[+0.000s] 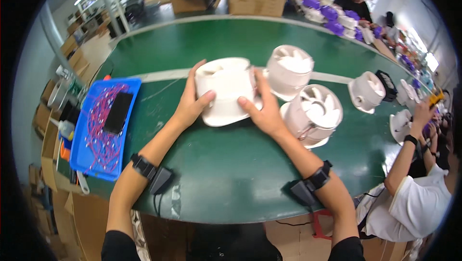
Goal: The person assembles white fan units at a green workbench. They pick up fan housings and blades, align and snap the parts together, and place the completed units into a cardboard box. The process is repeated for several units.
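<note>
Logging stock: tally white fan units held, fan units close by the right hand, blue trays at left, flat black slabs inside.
Held white fan unit, in both hands: 1
Nearby white fan units: 2
Blue tray: 1
Black slab: 1
Total: 5

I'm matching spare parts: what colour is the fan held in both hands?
The fan is white, best seen in the head view.

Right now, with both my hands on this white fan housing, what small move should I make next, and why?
I'd probably ease the white fan housing slightly left: your left hand and right hand hold its sides, two similar housings stand close on the right, and a wider stretch of green tabletop shows toward the blue tray.
</note>
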A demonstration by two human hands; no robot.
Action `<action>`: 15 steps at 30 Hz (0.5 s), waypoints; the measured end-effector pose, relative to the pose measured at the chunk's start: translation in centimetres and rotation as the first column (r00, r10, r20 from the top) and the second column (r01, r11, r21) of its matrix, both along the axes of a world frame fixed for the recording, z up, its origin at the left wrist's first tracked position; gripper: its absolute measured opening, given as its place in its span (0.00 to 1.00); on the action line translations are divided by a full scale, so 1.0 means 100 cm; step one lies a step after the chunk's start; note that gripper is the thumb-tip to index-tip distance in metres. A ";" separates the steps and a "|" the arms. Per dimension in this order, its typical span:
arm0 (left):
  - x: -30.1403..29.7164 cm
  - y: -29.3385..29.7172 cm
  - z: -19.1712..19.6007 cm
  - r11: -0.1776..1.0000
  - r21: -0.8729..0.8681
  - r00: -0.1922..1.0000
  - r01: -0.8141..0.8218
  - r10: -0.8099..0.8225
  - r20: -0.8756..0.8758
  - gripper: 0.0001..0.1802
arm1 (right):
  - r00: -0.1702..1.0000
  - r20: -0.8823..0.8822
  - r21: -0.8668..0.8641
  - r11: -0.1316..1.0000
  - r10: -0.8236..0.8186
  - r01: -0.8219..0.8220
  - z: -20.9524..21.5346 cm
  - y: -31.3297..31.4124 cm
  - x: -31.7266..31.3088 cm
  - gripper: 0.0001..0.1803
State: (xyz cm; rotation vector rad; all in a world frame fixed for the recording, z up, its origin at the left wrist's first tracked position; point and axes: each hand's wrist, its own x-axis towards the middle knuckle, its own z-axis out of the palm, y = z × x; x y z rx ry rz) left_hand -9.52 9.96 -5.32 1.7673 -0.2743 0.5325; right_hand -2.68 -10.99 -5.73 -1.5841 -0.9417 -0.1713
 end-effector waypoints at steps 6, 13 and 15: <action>0.010 0.002 -0.009 0.913 -0.392 0.993 -0.114 0.112 -0.029 0.30 | 0.953 -0.212 0.072 0.976 0.215 -0.204 0.003 -0.007 -0.005 0.37; 0.018 0.016 -0.032 0.893 -0.396 0.957 -0.214 0.110 -0.269 0.26 | 0.877 -0.423 0.135 0.973 0.229 -0.188 0.003 -0.006 -0.012 0.36; 0.015 0.010 -0.032 0.933 -0.320 0.957 -0.166 0.074 -0.280 0.27 | 0.854 -0.473 0.177 0.973 0.215 -0.147 0.002 -0.005 -0.010 0.39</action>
